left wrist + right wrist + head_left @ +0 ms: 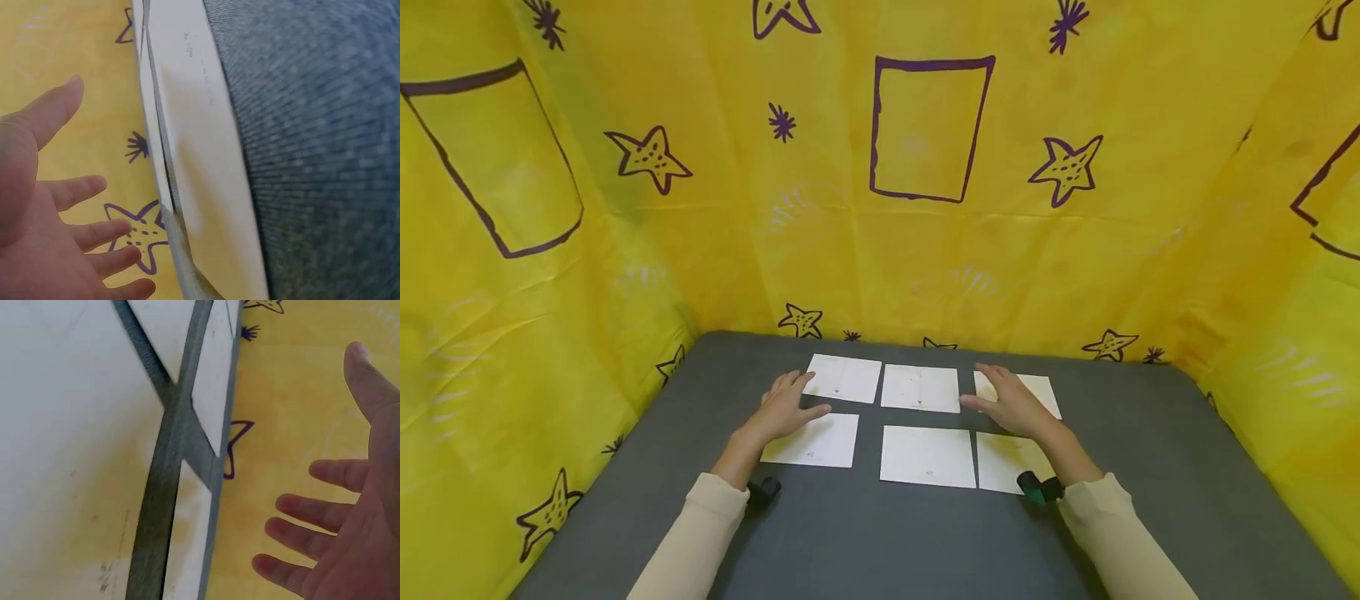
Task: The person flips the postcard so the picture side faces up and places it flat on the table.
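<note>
The six white cards lie flat in two rows of three: in the far row the far left card [842, 379], the far middle card [920, 388] and the far right card [1041, 392]; in the near row the near left card [820, 442], the near middle card [928, 457] and the near right card [1009, 458]. The last two lie just beside each other, with a narrow gap.

I judge them light and thin, rather stiff, but easy to crease. They probably slide with a small push, so you had better take one by its edge or corner, with the thumb below and light pressure. Where the gap is narrow, choose an outer edge.

Your left hand [786, 406] is over the left side of the far left card, and its thumb reaches above the near left card. Your right hand [1011, 404] is over the far right card. On both hands the fingers [306, 537] are spread wide and hold nothing; the wrist views show no contact with a card.

Below is the dark grey worktop [850, 542], and behind it the yellow curtain [917, 250] with purple stars.
</note>
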The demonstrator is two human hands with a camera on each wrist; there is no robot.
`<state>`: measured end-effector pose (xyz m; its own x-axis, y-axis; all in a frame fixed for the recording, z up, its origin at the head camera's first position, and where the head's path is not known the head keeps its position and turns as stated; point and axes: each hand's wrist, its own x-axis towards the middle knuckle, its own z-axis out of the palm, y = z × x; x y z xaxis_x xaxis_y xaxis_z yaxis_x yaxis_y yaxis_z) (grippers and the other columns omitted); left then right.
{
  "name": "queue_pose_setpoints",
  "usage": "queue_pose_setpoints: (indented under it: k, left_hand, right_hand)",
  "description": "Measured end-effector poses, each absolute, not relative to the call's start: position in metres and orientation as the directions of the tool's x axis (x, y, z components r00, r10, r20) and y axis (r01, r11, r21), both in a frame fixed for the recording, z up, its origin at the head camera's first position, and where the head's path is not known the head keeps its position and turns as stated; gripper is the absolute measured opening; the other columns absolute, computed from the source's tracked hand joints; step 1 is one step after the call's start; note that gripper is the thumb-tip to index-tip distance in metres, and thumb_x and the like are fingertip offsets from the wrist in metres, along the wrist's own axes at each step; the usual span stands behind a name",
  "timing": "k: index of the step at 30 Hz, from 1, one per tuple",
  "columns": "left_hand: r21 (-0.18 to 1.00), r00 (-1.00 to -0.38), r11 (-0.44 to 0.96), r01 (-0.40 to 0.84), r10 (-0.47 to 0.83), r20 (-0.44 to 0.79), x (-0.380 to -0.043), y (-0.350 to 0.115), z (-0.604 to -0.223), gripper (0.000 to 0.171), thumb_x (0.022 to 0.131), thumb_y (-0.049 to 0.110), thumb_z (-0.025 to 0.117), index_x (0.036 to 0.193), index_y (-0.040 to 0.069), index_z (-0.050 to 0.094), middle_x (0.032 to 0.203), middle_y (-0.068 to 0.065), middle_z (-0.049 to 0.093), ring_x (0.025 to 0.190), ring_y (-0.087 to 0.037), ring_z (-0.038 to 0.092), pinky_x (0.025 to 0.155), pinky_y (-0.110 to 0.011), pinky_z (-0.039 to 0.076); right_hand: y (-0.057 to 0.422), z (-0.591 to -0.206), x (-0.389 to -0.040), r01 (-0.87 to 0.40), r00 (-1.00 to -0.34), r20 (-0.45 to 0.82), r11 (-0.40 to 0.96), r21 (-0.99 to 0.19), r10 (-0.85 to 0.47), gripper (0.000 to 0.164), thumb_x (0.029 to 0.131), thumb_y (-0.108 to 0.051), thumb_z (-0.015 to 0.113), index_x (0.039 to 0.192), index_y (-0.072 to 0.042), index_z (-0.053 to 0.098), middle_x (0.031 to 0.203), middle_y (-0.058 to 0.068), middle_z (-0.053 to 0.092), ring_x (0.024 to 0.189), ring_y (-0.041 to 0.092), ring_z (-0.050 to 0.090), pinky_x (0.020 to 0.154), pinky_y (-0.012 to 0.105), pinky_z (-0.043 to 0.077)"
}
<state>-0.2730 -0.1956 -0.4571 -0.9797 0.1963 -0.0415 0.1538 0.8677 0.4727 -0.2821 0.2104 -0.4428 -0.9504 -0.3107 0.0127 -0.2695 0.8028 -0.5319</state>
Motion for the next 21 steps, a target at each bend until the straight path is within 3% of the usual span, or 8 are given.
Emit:
queue_pose_setpoints:
  k: [7,21]
  left_hand:
    - [0.496,-0.983,0.860,0.118,0.172,-0.065,-0.278,-0.198,-0.457,0.081,0.090,0.049,0.063,0.151,0.006,0.031,0.156,-0.029,0.023,0.144,-0.050,0.018,0.109,-0.071,0.019]
    - [0.574,-0.983,0.810,0.125,0.179,-0.039,-0.289,-0.198,-0.451,0.079,0.093,0.047,0.060,0.150,0.002,0.031,0.154,-0.027,0.028,0.142,-0.047,0.025,0.112,-0.063,0.026]
  right_hand:
    - [0.195,-0.436,-0.291,-0.261,-0.943,-0.022,0.780,-0.568,-0.332,0.093,0.087,-0.063,0.057,0.153,-0.005,0.026,0.156,0.026,0.028,0.144,0.048,0.022,0.111,0.067,0.024]
    - [0.157,-0.430,-0.299,-0.329,-0.919,0.019,0.742,-0.584,-0.393,0.086,0.090,-0.057,0.059,0.152,-0.007,0.030,0.155,0.024,0.031,0.144,0.045,0.027,0.110,0.065,0.028]
